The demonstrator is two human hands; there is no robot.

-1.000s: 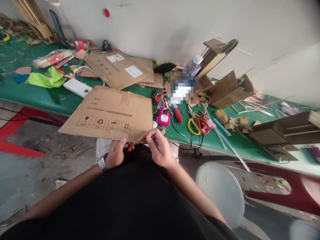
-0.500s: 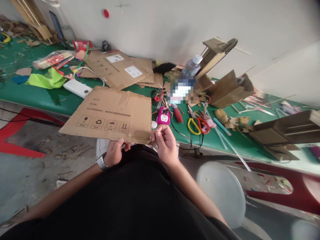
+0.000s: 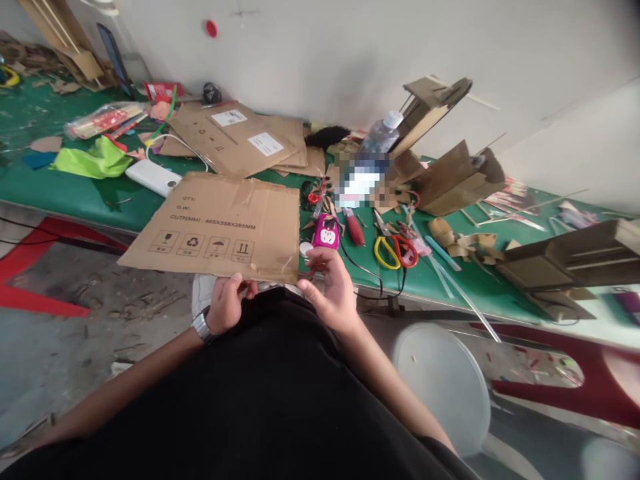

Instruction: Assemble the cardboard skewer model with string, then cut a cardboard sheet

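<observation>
My left hand (image 3: 227,303), with a watch on the wrist, is closed on the near edge of a printed flat cardboard sheet (image 3: 220,227). The sheet lies half on the green table (image 3: 75,193) and hangs over its front edge. My right hand (image 3: 330,287) hovers just off the sheet's near right corner. Its thumb is apart from its bent fingers and I see nothing in it. A pink device (image 3: 326,233) and a small white cap (image 3: 305,248) lie just beyond its fingertips.
Yellow and red scissors (image 3: 395,252), a red knife (image 3: 355,228) and a black cable (image 3: 370,273) lie to the right. More cardboard sheets (image 3: 240,137), a water bottle (image 3: 383,133) and cardboard models (image 3: 460,177) stand further back. A white stool (image 3: 443,380) is at my right.
My right hand has let go of the sheet's near edge, moved right past its corner and opened. The left hand keeps its hold; the sheet has shifted slightly.
</observation>
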